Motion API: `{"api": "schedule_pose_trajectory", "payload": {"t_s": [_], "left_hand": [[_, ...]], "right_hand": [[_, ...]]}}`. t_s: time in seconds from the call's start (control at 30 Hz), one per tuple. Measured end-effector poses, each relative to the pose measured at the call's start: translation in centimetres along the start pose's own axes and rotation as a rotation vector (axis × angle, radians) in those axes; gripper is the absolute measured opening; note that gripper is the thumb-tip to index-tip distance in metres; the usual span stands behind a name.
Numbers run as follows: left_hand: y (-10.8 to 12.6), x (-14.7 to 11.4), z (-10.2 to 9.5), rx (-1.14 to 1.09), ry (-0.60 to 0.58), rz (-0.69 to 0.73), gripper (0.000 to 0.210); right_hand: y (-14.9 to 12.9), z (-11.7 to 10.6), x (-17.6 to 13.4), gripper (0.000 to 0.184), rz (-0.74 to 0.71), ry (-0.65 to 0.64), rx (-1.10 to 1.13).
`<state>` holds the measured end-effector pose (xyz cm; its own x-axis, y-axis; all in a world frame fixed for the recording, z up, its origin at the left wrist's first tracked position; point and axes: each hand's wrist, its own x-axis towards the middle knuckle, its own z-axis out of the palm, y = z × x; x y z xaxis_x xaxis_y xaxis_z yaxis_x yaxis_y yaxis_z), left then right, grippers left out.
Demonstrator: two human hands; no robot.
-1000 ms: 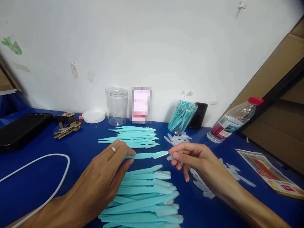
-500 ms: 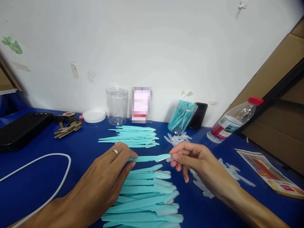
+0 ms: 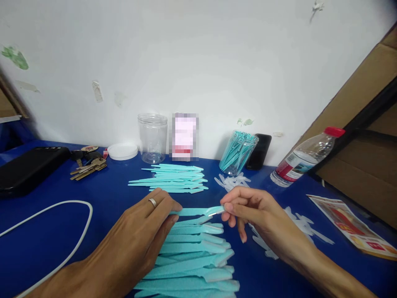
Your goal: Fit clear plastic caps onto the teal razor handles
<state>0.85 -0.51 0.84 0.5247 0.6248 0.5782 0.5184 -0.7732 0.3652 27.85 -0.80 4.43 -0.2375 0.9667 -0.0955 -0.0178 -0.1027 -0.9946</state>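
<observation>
A teal eyebrow razor [image 3: 194, 212] is stretched between my two hands, just above a pile of more teal razors [image 3: 198, 248]. My left hand [image 3: 145, 223], with a ring on one finger, pinches its handle end. With thumb and fingertips closed, my right hand [image 3: 248, 207] grips the blade end; whether a clear cover is between those fingers is hidden. Translucent plastic blade covers [image 3: 233, 181] lie loose behind my right hand, and more covers [image 3: 299, 223] lie beside that wrist. A second group of razors [image 3: 170, 178] rests farther back.
Along the wall stand a clear jar [image 3: 152, 138], a white lid [image 3: 123, 152], a jar of teal sticks [image 3: 237, 153] and a dark phone [image 3: 260, 152]. A water bottle [image 3: 305, 157] leans at right. Keys [image 3: 91, 165], a black case [image 3: 34, 169] and a white cable [image 3: 89, 211] are left.
The razor has come slightly lower, nearer to the pile. My right fingers have closed in over the blade tip, where a clear cover showed before.
</observation>
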Motion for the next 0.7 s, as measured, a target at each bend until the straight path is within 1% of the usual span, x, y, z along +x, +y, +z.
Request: {"api": "schedule_pose_trajectory", "payload": {"t_s": [0.13, 0.27, 0.37, 0.47, 0.7], "left_hand": [[0.4, 0.3, -0.4, 0.037, -0.011, 0.014, 0.017], [0.8, 0.4, -0.6, 0.059, -0.036, 0.039, 0.020], [0.9, 0.3, -0.4, 0.055, -0.046, 0.068, 0.022], [0.7, 0.0, -0.1, 0.017, -0.065, 0.063, 0.022], [0.7, -0.7, 0.2, -0.001, -0.089, 0.067, 0.023]], "right_hand": [[0.1, 0.3, -0.1, 0.033, 0.014, -0.031, 0.022], [0.3, 0.5, -0.1, 0.029, 0.016, -0.053, 0.056], [0.4, 0.8, -0.3, 0.027, 0.025, -0.081, 0.067], [0.4, 1.0, -0.4, 0.027, 0.033, -0.102, 0.078], [0.5, 1.3, -0.6, 0.029, 0.048, -0.087, 0.067]]}}
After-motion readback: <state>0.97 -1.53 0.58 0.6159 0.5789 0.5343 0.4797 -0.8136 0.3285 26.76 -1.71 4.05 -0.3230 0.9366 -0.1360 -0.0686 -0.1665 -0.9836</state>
